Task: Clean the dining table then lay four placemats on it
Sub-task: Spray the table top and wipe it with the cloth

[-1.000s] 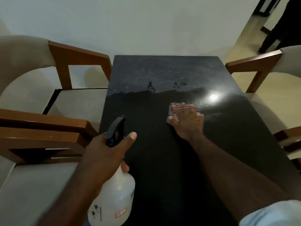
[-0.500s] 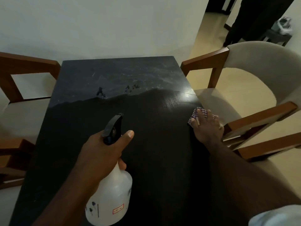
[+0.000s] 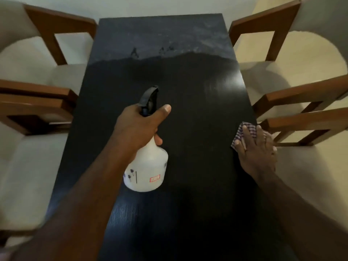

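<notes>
Bottle first, from the head view: a white plastic spray bottle [image 3: 148, 166] with a black trigger head [image 3: 149, 99] sits over the middle of the dark surface [image 3: 188, 87], nozzle pointing away from the person. The plastic is cloudy, so how much is inside cannot be told, nor whether the base touches the surface. A small red-edged label shows low on its side.

The left hand [image 3: 139, 127] has it by the neck: the grip is wrapped tight round the bottle just under the trigger, thumb stretched forward alongside the black head, forearm running back to the near left.

Right of the bottle, at the surface's right edge, the right hand [image 3: 258, 149] lies palm down, its grip spread flat with straight fingers pressing a striped cloth [image 3: 243, 132] onto the surface. The cloth peeks out beyond the fingertips and on the side nearer the bottle.

Beyond the bottle the surface turns dull and greyish with a few dark smudges; around and nearer than the bottle it is deep black and glossy. Cushioned chairs [image 3: 293, 95] with brown wooden arms stand two to each side of the bottle, and a pale wall [image 3: 169, 4] closes the far end.
</notes>
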